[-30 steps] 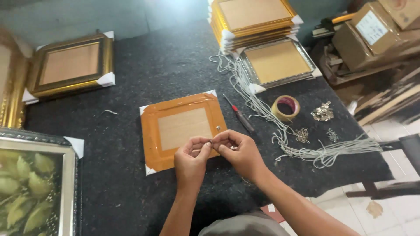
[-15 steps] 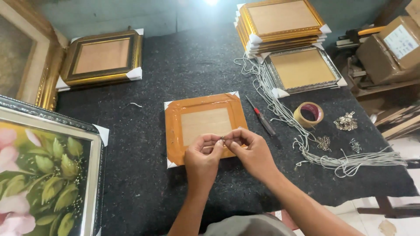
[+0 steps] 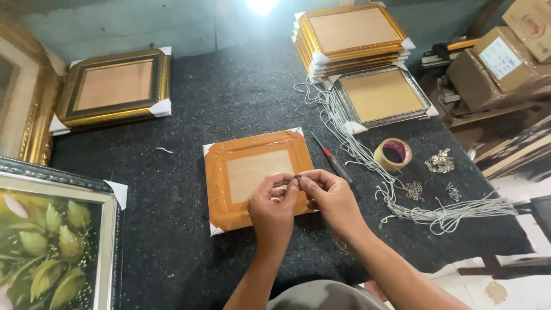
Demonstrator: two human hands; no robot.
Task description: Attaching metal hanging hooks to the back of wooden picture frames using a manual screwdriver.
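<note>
A small picture frame (image 3: 241, 166) lies face down in front of me, its back taped in orange-brown with white corner guards. My left hand (image 3: 272, 209) and my right hand (image 3: 330, 198) meet over its lower right part. Their fingertips pinch a tiny metal ring piece (image 3: 297, 177) between them. A red-handled screwdriver (image 3: 333, 163) lies just right of the frame.
A roll of brown tape (image 3: 393, 154), small metal hangers (image 3: 441, 162) and a bundle of white cord (image 3: 436, 213) lie to the right. A stack of gold frames (image 3: 350, 34) and a silver frame (image 3: 381, 97) sit behind. More frames (image 3: 115, 86) and a flower painting (image 3: 51, 241) are at left.
The view has shifted slightly, so the frame sits more central. Both hands stay pinched together over the frame's lower right part, with only small finger movement.
</note>
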